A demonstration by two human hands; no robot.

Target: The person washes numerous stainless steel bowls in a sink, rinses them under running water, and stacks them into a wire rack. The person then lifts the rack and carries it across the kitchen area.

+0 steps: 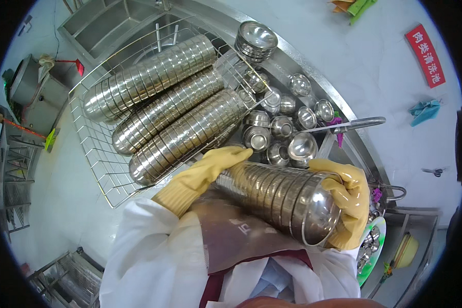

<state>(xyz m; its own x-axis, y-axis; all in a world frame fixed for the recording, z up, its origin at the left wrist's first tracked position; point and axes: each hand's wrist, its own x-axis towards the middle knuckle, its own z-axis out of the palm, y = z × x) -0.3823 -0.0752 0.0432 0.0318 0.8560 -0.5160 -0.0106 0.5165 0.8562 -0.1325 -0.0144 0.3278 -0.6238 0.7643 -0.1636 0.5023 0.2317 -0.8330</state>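
Note:
A long stack of nested stainless steel bowls (277, 192) lies sideways before my chest, its open end towards the right. My right hand (344, 196), in a yellow rubber glove, grips the rim end, fingers curled over the edge. At the other end, my left hand (223, 159), gloved alike, rests on the stack; its hold underneath is hidden. Left of it, a wire basket (96, 169) holds several long stacks of nested steel bowls (188, 127). Loose small steel bowls (281, 129) lie jumbled in the sink beyond my hands, beside a short upright stack of bowls (256, 40).
A long metal handle (364, 123) juts over the sink's right rim (338, 96). At lower right, a green-and-white basin (373, 254) holds small metal ware near a yellow bowl (406, 252). More metal basins stand at upper left; wire racks (67, 285) stand at lower left.

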